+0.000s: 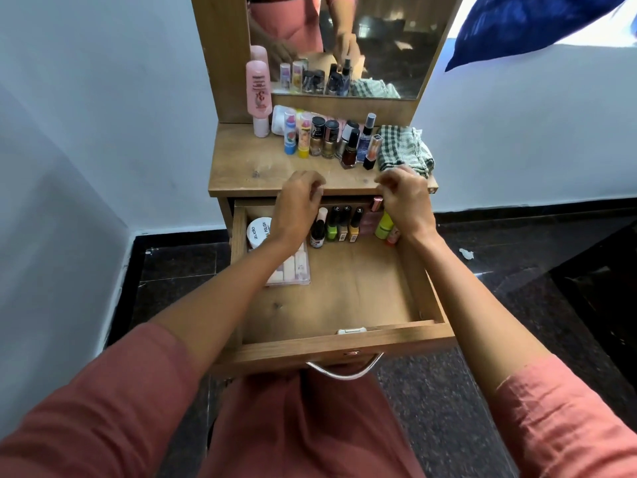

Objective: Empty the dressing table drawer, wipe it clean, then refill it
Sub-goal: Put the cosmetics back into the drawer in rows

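The drawer point(344, 341) is standing pulled well out toward the person, and both arms are reaching over it to its back edge, right under the lip of the table point(248, 167). The left hand point(296, 205) is hovering with its fingers curled in. I am seeing nothing in it, but the palm is facing away, so I cannot tell whether it is holding anything. The right hand point(406, 198) is bunching its fingertips just above a rose-capped tube point(376, 203), and whether it is pinching that tube I cannot tell either.

A row of nail polish bottles point(339, 224) is standing at the back of the drawer, with a round white tub point(258, 231) and a clear case point(291, 267) lying along its left side. More bottles point(331, 138) are crowding the table top, and a checked cloth point(403, 150) is lying bunched beside them at the right.

With the goods split between the two places, I am judging this to be a transfer step, though whether emptying or refilling I am not able to say. The next move is asking for a firm pinch on one slim bottle without toppling its neighbours, and for a lift clear of the table's overhang.
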`<state>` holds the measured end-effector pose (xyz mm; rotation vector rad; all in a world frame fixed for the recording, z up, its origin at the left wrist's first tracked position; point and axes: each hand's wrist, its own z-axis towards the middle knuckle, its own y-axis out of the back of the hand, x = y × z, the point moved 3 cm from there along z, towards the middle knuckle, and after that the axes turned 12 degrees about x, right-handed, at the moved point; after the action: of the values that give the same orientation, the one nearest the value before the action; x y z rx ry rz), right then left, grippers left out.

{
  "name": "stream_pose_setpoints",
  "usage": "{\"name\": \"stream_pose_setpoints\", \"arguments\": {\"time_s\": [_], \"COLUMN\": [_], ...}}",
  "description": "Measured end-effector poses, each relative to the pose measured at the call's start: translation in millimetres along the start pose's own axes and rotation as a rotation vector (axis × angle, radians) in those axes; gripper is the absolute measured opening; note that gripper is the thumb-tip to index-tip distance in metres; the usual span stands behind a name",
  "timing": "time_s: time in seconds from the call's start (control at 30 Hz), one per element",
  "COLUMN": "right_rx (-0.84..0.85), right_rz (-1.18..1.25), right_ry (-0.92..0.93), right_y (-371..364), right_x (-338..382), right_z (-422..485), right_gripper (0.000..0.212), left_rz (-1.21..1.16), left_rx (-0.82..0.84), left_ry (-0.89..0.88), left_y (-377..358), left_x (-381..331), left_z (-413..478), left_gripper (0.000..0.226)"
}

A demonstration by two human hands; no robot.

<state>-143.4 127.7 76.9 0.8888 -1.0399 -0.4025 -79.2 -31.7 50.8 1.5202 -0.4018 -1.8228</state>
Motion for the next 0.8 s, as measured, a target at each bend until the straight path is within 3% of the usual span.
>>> {"name": "stream_pose_setpoints", "arguments": {"time_s": [0.23, 0.43, 0.57, 0.8], "right_rx": [0.068, 0.033, 0.074, 0.039], "right_rz": [-0.008, -0.172, -0.28, -0.233], "right_ry": [0.234, 0.283, 0.202, 0.191], "right_y": [-14, -31, -40, -40], "right_x": [67, 95, 92, 92], "right_z": [52, 91, 103, 100], "right_gripper": [0.024, 0.039, 0.035, 0.027], "left_rz": [0.051, 0.217, 0.218, 0.162], "left_rx": [-0.168, -0.074, 0.036, -0.009], "left_ry": [-0.013, 0.084, 0.065, 0.066], "left_y": [44, 57, 60, 64], "left_x": [-4, 4, 3, 4], "left_z": [44, 82, 89, 82], "left_gripper": [0.021, 0.046, 0.036, 0.027]}}
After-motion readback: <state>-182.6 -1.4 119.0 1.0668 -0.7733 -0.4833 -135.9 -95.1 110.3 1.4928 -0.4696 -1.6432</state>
